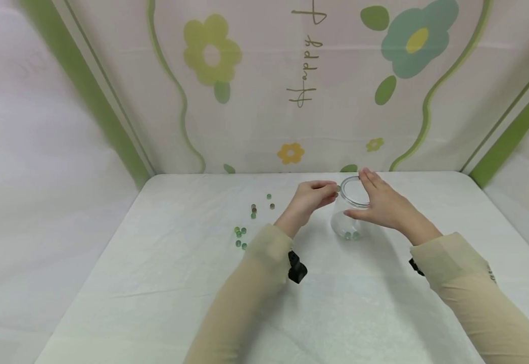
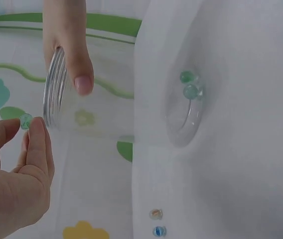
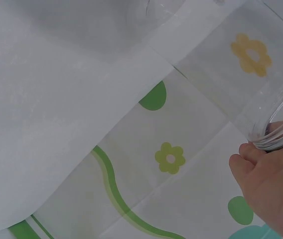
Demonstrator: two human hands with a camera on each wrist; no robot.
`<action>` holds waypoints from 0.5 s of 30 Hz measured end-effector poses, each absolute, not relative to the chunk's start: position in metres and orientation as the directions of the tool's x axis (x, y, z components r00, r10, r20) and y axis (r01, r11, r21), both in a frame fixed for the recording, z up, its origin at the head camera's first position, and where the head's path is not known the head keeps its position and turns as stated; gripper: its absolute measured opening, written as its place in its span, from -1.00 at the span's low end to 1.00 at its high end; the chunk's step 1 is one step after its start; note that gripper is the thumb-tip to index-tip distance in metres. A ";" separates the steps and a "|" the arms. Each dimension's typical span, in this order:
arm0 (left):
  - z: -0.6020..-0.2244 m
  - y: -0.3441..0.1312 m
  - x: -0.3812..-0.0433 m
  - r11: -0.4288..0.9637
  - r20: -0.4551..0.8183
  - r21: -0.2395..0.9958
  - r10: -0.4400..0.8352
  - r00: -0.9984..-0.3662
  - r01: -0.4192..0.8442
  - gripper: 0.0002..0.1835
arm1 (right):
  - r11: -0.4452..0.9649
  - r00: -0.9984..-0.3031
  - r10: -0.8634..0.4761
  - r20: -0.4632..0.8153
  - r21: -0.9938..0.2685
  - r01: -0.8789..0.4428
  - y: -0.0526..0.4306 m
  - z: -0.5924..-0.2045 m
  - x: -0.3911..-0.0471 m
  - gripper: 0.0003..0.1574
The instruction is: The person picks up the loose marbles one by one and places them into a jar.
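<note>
Green marble [image 2: 26, 121] in left hand [image 2: 19, 184], just beside open rim [image 2: 55, 97] of jar [image 1: 341, 222]

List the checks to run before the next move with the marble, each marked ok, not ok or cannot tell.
1. Marble secure: ok; the left hand pinches it between thumb and fingers.
2. Jar steadied: ok; the right hand grips it near its top.
3. Jar upright on the table: ok.
4. Marble over the jar's opening: not ok; in the head view it shows beside the rim.
5. All other marbles inside: not ok; some lie in the jar's bottom, but loose marbles remain on the table.
6. Left fingers clear of the rim: cannot tell; they look very close.
</note>
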State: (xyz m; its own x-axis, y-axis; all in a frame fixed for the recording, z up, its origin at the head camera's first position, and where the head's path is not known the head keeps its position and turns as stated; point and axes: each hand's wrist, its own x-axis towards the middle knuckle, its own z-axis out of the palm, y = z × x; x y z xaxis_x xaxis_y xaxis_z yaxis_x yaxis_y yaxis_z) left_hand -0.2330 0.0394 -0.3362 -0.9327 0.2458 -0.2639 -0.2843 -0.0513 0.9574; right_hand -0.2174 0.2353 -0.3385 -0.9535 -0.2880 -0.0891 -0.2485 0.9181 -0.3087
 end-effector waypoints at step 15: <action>-0.332 0.059 -0.230 -0.126 -0.272 0.946 0.199 -0.941 -0.300 -0.77 | 0.917 -0.953 -0.284 -0.102 -0.318 -0.240 0.236 -0.338 -0.218 0.44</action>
